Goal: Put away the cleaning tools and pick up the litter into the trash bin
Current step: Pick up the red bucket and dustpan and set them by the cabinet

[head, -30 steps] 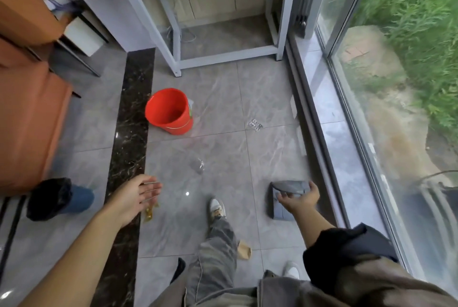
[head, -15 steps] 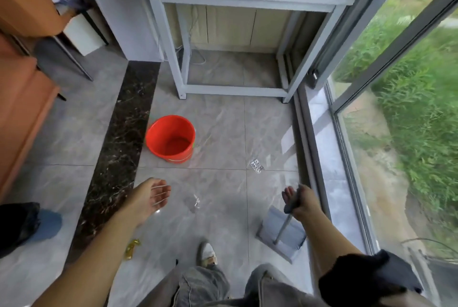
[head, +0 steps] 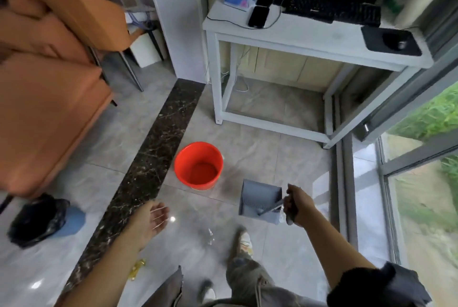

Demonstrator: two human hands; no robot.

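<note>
- Trash bin (head: 65, 220), blue with a black bag, stands on the floor at far left beside the orange sofa (head: 44, 113); same spot as before, only the view has tilted up.
- Gold wrapper (head: 137, 267) lies on the tile beside the left forearm, not yet picked up.
- Left hand (head: 151, 220) hangs palm-up, fingers (head: 161, 215) spread wide, holding nothing, as a second ago.
- Red bucket (head: 198, 165) upright mid-floor, untouched, looks empty.
- Clear crumpled wrapper (head: 210, 235) on the tile just ahead of the shoe.
- Dustpan (head: 259, 199): a second ago flat on the floor, now lifted clear and hanging by its handle.
- Right hand (head: 298, 206) wrapped tight around that handle.
- Desk (head: 297, 34) behind, not involved.
- Read: tool pickup done; stowing it comes next, litter still pending.
</note>
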